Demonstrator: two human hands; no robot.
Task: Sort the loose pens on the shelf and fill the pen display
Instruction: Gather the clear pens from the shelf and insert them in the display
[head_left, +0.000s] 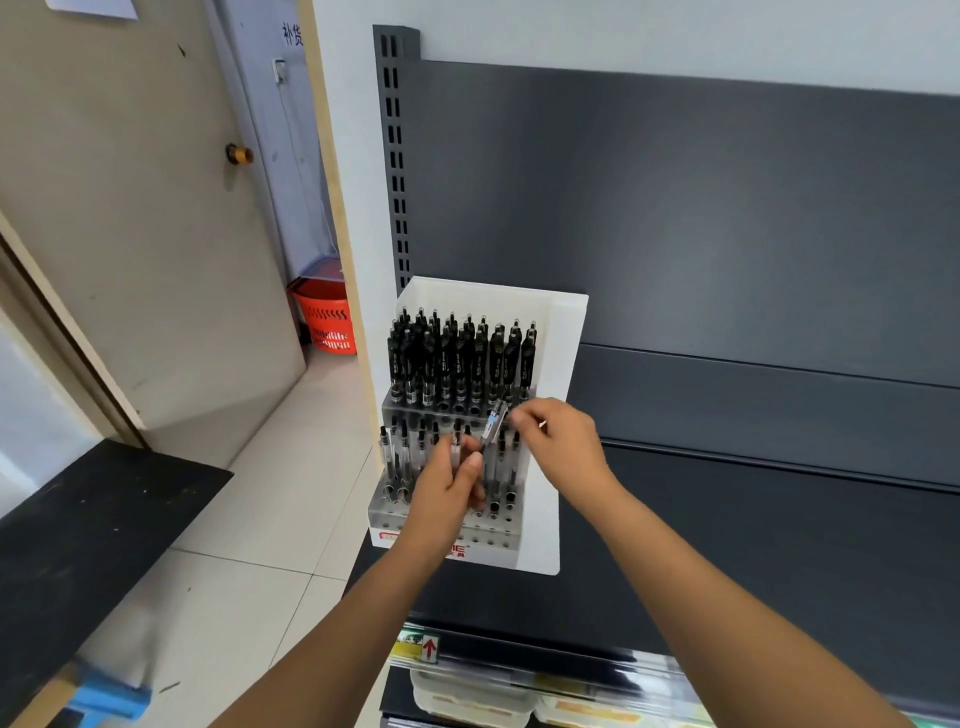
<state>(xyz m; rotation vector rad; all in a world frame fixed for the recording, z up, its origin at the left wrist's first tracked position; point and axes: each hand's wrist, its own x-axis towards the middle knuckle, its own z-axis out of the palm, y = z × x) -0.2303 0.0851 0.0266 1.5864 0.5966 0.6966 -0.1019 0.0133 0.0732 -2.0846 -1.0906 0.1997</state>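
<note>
A white stepped pen display (550, 415) stands at the left end of the dark shelf (779, 545). Its upper tier is packed with several black-grip pens (457, 358); the lower tier holds several clear-barrel pens (400, 452), with empty holes along the front rows. My left hand (449, 486) grips a bunch of clear pens in front of the lower tier. My right hand (558, 439) pinches the upper end of one clear pen (493, 423), which slants down toward my left hand.
The grey back panel (675, 208) rises behind the shelf, with a slotted upright (395, 156) at its left. A lower shelf with a price strip (426, 647) shows below. To the left are a door (130, 234), a tiled floor and a red basket (327, 317).
</note>
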